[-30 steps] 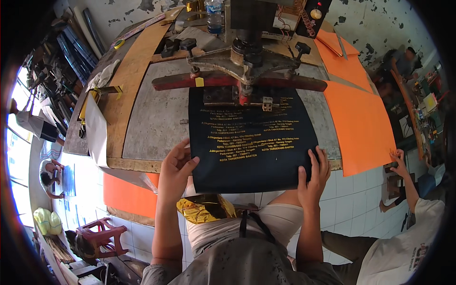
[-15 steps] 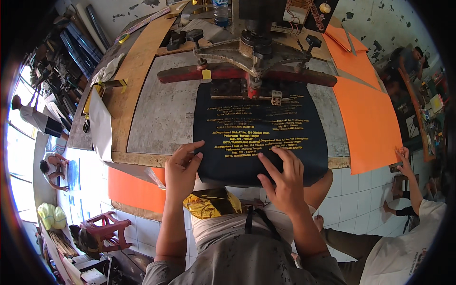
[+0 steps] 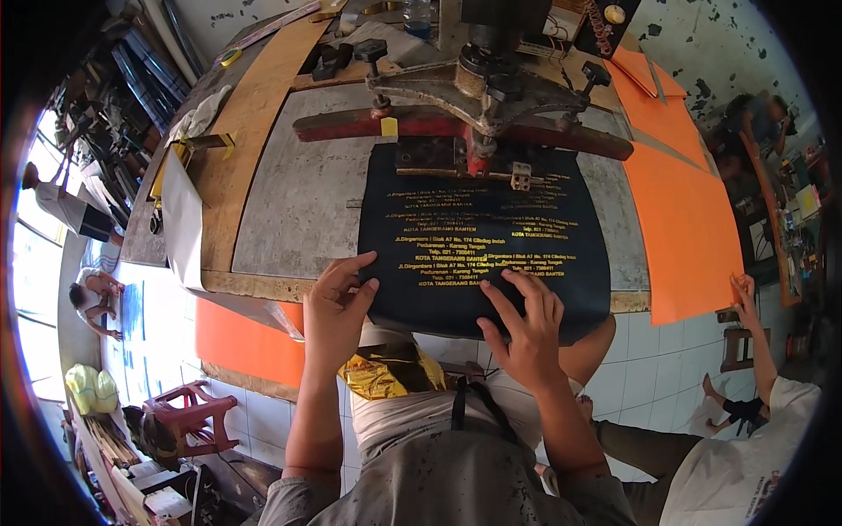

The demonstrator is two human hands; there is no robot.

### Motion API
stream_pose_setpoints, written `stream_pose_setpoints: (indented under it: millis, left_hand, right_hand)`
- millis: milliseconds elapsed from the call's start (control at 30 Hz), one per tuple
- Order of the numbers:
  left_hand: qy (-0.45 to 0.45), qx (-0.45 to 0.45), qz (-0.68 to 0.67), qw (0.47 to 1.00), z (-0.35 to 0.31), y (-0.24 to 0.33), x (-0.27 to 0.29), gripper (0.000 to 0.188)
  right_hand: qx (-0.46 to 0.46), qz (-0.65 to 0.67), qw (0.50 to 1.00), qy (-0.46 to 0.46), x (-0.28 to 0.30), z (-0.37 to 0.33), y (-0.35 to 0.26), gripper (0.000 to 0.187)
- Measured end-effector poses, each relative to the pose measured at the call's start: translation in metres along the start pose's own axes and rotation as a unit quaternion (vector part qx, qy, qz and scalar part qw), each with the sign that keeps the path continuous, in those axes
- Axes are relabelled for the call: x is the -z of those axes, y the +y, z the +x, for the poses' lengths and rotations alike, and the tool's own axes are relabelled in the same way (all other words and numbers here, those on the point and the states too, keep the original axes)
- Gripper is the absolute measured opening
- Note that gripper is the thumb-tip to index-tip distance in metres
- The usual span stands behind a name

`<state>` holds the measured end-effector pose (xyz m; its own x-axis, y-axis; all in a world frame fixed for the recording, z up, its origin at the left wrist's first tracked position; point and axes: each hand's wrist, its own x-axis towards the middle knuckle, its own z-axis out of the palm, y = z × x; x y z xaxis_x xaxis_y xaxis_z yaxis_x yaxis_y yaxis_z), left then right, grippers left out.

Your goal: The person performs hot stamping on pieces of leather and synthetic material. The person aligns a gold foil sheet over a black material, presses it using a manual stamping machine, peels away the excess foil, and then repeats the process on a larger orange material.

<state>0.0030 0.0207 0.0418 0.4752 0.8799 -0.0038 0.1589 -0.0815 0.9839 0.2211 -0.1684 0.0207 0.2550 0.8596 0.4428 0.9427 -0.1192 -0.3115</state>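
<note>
A black sheet [image 3: 412, 311] with rows of gold lettering lies on the grey press bed, its near edge hanging over the front toward my lap. My left hand [image 3: 338, 298] is at the sheet's left edge, with thumb and forefinger apart and their tips touching it. My right hand [image 3: 529, 329] rests on the lower right part of the sheet, fingers spread beside the lettering. Above the sheet's far end stands a hot stamping press [image 3: 482, 88] with a red crossbar and a dark metal block. A crumpled gold foil [image 3: 395, 373] lies on my lap.
Orange sheets [image 3: 688, 228] cover the table's right side; another orange sheet [image 3: 246, 342] is low at the left. A white sheet [image 3: 182, 223] hangs over the left edge. A co-worker's hand [image 3: 745, 302] is near the right corner. A red plastic stool [image 3: 189, 416] stands lower left.
The view has shifted slightly, so the press sits a little further right and lower. My hands keep almost the same places on the black sheet.
</note>
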Motion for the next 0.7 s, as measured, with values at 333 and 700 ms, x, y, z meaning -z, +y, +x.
stream_pose_setpoints:
  millis: [333, 700]
  left_hand:
    - [0.014, -0.256, 0.405, 0.878, -0.03, 0.013, -0.055, 0.048]
    - [0.001, -0.253, 0.439, 0.862, -0.026, 0.001, -0.061, 0.055]
  right_hand:
    - [-0.001, -0.025, 1.0, 0.006, -0.007, -0.002, 0.005, 0.047]
    - [-0.014, -0.014, 1.0, 0.01, -0.009, -0.002, 0.005, 0.046]
